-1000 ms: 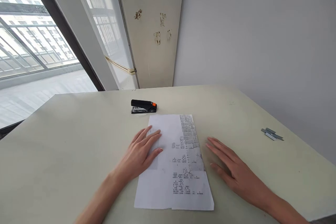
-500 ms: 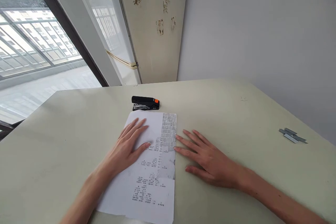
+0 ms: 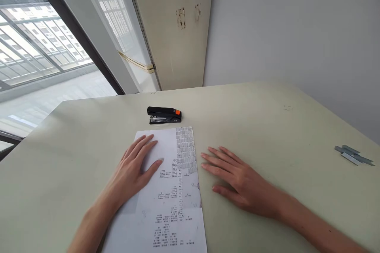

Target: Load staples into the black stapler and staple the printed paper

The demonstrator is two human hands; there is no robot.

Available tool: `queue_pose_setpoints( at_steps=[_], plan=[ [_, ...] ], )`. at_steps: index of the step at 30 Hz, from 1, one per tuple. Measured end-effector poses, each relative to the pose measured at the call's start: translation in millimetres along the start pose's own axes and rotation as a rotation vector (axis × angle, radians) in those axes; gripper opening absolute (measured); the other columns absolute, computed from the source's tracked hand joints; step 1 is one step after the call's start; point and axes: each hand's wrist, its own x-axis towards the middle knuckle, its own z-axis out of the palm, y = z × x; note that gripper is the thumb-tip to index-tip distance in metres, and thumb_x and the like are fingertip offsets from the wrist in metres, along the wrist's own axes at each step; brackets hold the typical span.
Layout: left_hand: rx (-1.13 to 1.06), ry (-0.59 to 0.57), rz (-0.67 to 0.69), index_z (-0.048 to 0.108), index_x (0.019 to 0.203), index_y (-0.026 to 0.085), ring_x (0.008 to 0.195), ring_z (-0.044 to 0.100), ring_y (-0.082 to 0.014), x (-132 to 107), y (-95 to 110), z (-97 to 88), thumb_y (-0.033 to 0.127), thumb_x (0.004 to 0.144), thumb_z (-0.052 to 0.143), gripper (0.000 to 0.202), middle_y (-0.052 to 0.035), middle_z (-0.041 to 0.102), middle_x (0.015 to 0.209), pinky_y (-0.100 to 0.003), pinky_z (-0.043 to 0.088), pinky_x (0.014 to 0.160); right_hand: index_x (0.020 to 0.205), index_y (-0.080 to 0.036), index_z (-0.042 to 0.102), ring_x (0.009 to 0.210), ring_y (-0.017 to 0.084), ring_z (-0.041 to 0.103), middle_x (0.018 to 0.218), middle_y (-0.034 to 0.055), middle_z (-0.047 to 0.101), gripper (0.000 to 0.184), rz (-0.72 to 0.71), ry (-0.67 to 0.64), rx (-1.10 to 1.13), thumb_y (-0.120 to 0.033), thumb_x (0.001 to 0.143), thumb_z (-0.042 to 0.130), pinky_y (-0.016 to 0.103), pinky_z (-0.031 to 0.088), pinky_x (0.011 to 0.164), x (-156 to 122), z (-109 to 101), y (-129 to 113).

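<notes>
A white printed sheet of paper [image 3: 175, 189] lies on the pale table [image 3: 267, 134] in front of me. My left hand [image 3: 135, 166] rests flat on the sheet's upper left part, fingers spread. My right hand [image 3: 237, 180] lies flat on the table just right of the sheet's edge, fingers stretched out and holding nothing. A black stapler with an orange tip [image 3: 164, 115] sits just beyond the sheet's top edge, apart from both hands.
A few strips of grey staples [image 3: 353, 155] lie at the table's far right. A window [image 3: 44, 39] and a stained wall panel [image 3: 175, 19] stand behind the table's far edge. A plain wall runs along the right.
The paper has shifted left and nearer to me under my left hand. My right hand moved in beside its right edge. The camera turned slightly right.
</notes>
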Motion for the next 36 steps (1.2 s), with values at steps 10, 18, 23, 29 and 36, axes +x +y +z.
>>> queue_pose_setpoints(
  at_steps=[10,18,23,29,36],
  plan=[
    [-0.026,0.011,-0.001,0.042,0.157,0.036,0.155,0.038,-0.0334,-1,-7,-9.5,0.062,0.103,0.053,0.061,-0.0026,0.043,0.167,-0.06,0.038,0.124,0.133,-0.023,0.061,0.129,0.023,0.064,0.134,0.0093,0.071,0.032,0.066,0.29,0.188,-0.012,0.105,0.053,0.043,0.057,0.106,-2,-4,-5],
    [-0.054,0.009,0.015,0.044,0.156,0.036,0.154,0.04,-0.0329,0,-7,-7.8,0.06,0.103,0.055,0.059,-0.0027,0.044,0.166,-0.059,0.041,0.123,0.12,-0.025,0.06,0.097,0.02,0.068,0.108,0.0053,0.072,0.03,0.069,0.366,0.26,-0.003,0.101,0.051,0.036,0.057,0.084,-3,-5,-9],
    [-0.032,0.004,0.023,0.043,0.157,0.035,0.154,0.04,-0.0333,-1,-8,-8.3,0.06,0.103,0.055,0.061,-0.0025,0.045,0.166,-0.059,0.041,0.122,0.11,-0.024,0.056,0.088,0.018,0.064,0.098,0.0034,0.068,0.024,0.115,0.357,0.301,-0.003,0.1,0.049,0.033,0.053,0.078,-3,-6,-9],
    [-0.077,0.091,0.019,0.05,0.15,0.034,0.148,0.049,-0.0316,0,0,-15.2,0.054,0.105,0.054,0.05,-0.0027,0.052,0.16,-0.054,0.045,0.12,0.091,-0.025,0.045,0.067,0.015,0.048,0.082,-0.0005,0.055,0.02,0.169,0.304,0.347,-0.006,0.096,0.043,0.029,0.04,0.062,-4,-5,-9],
    [-0.059,0.174,0.006,0.059,0.139,0.03,0.136,0.057,-0.0307,23,18,-23.6,0.05,0.107,0.051,0.038,-0.0052,0.063,0.146,-0.051,0.05,0.113,0.08,-0.024,0.037,0.064,0.015,0.044,0.075,-0.0016,0.05,0.023,0.102,0.324,0.33,-0.004,0.091,0.039,0.029,0.035,0.06,-3,-4,-9]
  ],
)
